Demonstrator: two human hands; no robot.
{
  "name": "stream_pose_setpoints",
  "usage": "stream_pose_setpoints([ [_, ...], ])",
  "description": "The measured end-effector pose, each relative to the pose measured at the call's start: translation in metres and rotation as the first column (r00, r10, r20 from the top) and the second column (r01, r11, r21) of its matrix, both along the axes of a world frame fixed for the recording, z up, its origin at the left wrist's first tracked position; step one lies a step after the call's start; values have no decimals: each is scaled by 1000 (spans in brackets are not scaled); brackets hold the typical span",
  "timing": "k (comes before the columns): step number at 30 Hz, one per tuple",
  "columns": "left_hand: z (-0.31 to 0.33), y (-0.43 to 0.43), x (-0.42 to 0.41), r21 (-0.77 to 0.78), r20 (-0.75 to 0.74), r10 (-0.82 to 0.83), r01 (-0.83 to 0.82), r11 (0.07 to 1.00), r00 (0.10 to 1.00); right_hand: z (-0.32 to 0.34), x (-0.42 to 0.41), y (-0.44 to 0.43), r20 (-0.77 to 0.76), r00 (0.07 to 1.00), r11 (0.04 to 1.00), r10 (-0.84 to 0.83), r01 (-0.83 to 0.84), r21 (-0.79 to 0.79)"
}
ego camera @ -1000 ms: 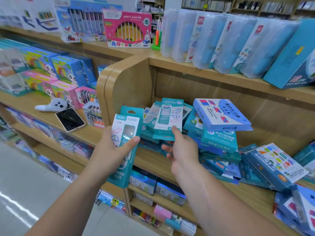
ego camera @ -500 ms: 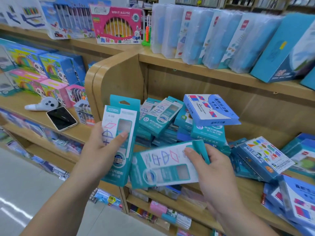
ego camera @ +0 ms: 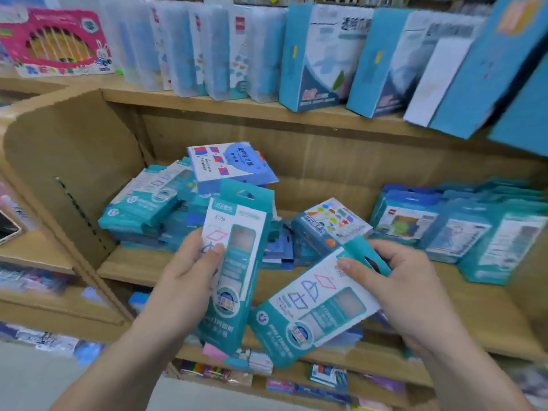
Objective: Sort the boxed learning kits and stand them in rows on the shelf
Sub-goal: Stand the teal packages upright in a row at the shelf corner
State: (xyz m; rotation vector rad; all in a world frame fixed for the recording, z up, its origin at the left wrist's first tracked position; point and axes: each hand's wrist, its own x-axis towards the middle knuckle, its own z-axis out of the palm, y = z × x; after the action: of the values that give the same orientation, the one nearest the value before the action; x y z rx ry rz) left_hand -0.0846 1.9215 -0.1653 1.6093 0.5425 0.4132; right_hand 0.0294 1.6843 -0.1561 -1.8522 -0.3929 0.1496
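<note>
My left hand (ego camera: 189, 280) grips an upright teal-and-white boxed kit (ego camera: 237, 256) in front of the middle shelf. A second identical kit (ego camera: 314, 307) lies tilted in my right hand (ego camera: 403, 292), which holds it near its hanger tab. Behind them a loose heap of teal kits (ego camera: 142, 203) sits on the wooden shelf (ego camera: 136, 265), topped by a blue-and-white box (ego camera: 228, 164). A box with coloured shapes (ego camera: 332, 223) lies beside the heap. At the right, several teal kits (ego camera: 456, 226) stand in a row.
The upper shelf carries clear plastic cases (ego camera: 189, 54), tall blue boxes (ego camera: 320, 57) and a pink box (ego camera: 59, 43). A curved wooden side panel (ego camera: 59, 173) closes the shelf on the left. Lower shelves hold more small packs (ego camera: 329, 375).
The view has swung right and closer to the shelf. My right hand has drawn its kit lower and to the right, tilting it, while the left kit stays upright.
</note>
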Motion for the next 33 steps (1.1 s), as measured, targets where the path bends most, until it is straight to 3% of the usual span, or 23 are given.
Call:
stream_pose_setpoints([
  [11,-21,-212,78,-99,-4,-182,180,979,983,-14,15,-228,44,971,972,-234,236,-26],
  [16,-23,-270,119,-28,-14,-246,246,969,969,-30,29,-286,46,927,921,-372,374,-107],
  [22,-19,-296,182,59,-23,-374,375,925,927,-35,50,-304,89,891,866,-446,455,-207],
  [28,-24,-309,257,113,-35,-511,511,852,859,-36,74,-288,248,844,747,-475,536,-394],
  [33,-41,-326,303,188,-38,-535,532,826,844,-34,86,-279,309,824,701,-475,567,-433],
])
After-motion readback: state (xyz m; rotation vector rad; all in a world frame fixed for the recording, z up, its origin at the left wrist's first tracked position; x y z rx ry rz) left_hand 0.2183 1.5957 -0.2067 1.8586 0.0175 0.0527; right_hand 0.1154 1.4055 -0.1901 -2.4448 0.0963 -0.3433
